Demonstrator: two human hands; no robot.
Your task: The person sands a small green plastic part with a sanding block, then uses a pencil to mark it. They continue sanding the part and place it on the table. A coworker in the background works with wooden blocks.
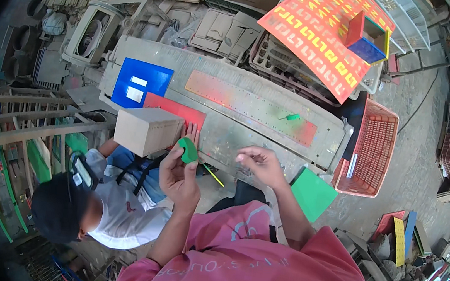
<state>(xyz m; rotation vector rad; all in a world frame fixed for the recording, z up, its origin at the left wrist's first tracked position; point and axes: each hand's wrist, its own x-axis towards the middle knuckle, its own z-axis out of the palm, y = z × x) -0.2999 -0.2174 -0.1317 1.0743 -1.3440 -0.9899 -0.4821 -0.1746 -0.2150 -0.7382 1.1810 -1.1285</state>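
Note:
My left hand (182, 181) is closed around a small green piece (187, 150) with a curved notch, held up in front of the table. Apart from it, to the right, my right hand (262, 166) hovers near the table's front edge with its fingers curled together. Whatever may be in those fingers is too small to make out. Beyond my hands lies a long perforated strip (241, 99), red at its ends and greyish green in the middle. Another small green piece (293, 117) rests on the strip's right part.
A co-worker (120, 212) sits at my left, with a hand (192, 133) on a red panel (181, 111) beside a beige block (147, 131). A blue panel (156, 84) lies farther left. To the right are a green board (314, 193) and an orange crate (379, 126).

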